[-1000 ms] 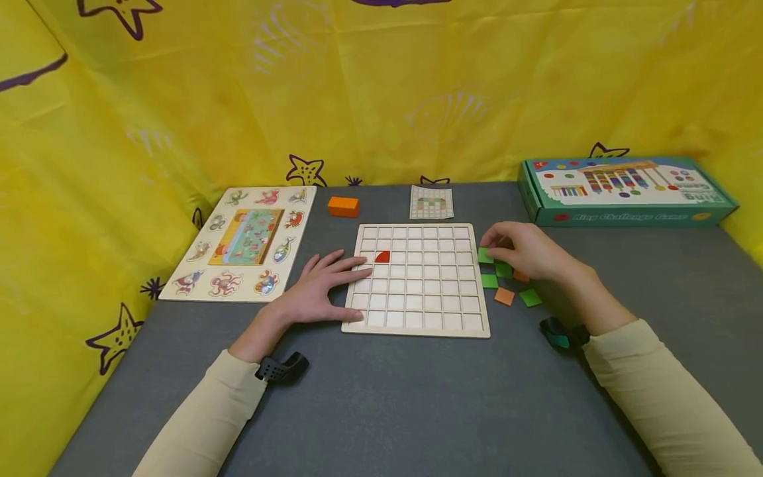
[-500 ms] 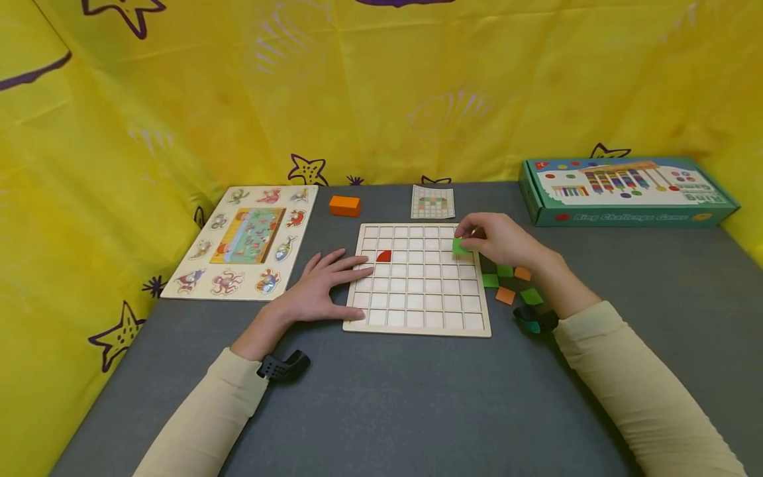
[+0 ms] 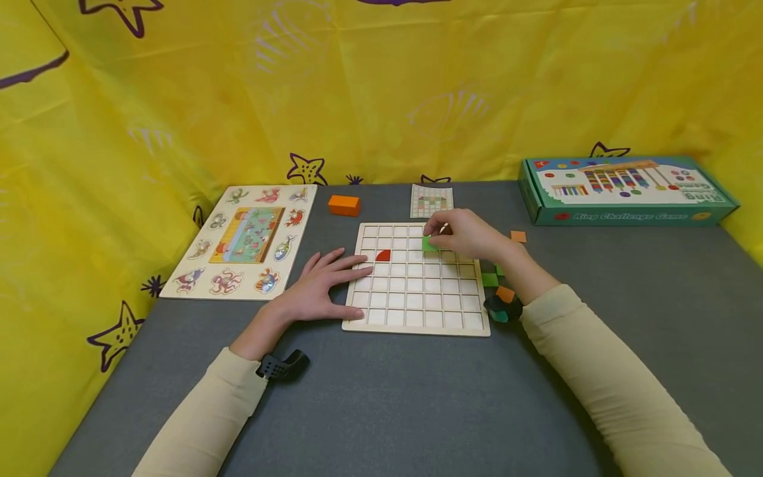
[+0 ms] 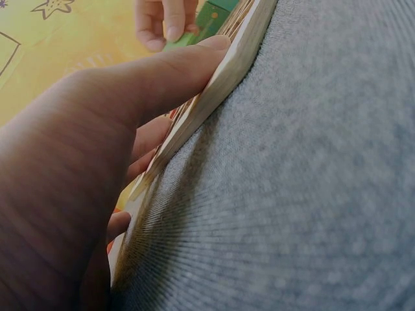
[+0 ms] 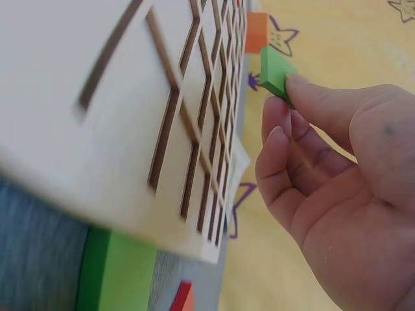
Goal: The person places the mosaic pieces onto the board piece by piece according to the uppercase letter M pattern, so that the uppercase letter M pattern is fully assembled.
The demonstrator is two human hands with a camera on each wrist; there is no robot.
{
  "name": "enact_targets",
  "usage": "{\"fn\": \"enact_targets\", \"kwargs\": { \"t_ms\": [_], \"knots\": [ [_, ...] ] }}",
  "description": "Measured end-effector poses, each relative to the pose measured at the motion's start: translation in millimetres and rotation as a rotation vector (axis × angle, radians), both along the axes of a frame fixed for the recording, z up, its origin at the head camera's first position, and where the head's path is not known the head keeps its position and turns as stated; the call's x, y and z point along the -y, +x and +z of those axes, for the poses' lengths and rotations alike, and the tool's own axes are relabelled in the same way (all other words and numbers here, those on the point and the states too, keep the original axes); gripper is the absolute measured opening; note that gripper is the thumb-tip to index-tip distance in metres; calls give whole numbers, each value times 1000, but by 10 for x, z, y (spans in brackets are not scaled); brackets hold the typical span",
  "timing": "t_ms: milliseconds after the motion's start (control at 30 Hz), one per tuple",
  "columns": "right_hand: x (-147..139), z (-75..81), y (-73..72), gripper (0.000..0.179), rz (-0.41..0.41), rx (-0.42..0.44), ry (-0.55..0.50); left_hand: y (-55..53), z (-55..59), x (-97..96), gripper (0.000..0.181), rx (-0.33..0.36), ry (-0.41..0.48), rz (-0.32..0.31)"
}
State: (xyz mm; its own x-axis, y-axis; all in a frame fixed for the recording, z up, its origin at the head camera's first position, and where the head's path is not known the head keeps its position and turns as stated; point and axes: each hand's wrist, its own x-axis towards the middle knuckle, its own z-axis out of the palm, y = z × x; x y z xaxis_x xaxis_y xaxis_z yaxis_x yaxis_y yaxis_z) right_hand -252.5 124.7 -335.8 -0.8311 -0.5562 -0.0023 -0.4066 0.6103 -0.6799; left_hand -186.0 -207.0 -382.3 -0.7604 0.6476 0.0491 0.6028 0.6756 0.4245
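A wooden grid board [image 3: 415, 330] lies flat on the grey table, with a red quarter-round tile [image 3: 383, 256] in one of its cells. My left hand [image 3: 320, 289] rests spread on the board's left edge, its fingers straight; in the left wrist view the thumb [image 4: 188, 65] lies along the rim. Above the upper part of the board, my right hand [image 3: 467, 234] pinches a green square tile [image 5: 275, 72] between thumb and fingers. The right wrist view shows that tile held up off the grid, tilted.
Green tiles [image 3: 490, 279] and orange tiles [image 3: 518, 236] lie right of the board, some hidden by the right arm. Behind it are a pattern card [image 3: 430, 199] and an orange block [image 3: 344, 205]. A sea-animal puzzle [image 3: 179, 265] lies left, a green game box [image 3: 632, 217] back right.
My right hand has carried the green tile leftward from the pile beside the board to over its upper middle. The left hand has stayed in place.
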Motion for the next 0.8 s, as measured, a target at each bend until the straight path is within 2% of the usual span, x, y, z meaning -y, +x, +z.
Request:
{"fn": "enact_targets", "kwargs": {
  "t_ms": [300,567,800],
  "knots": [
    [269,-4,-55,9,60,-9,-26,-1,-7,5,81,5,-2,7],
    [465,-42,-91,8,85,20,12,0,2,0,81,17,-5,4],
    [537,-83,-114,6,107,13,31,2,2,0,81,6,-6,5]
  ]
}}
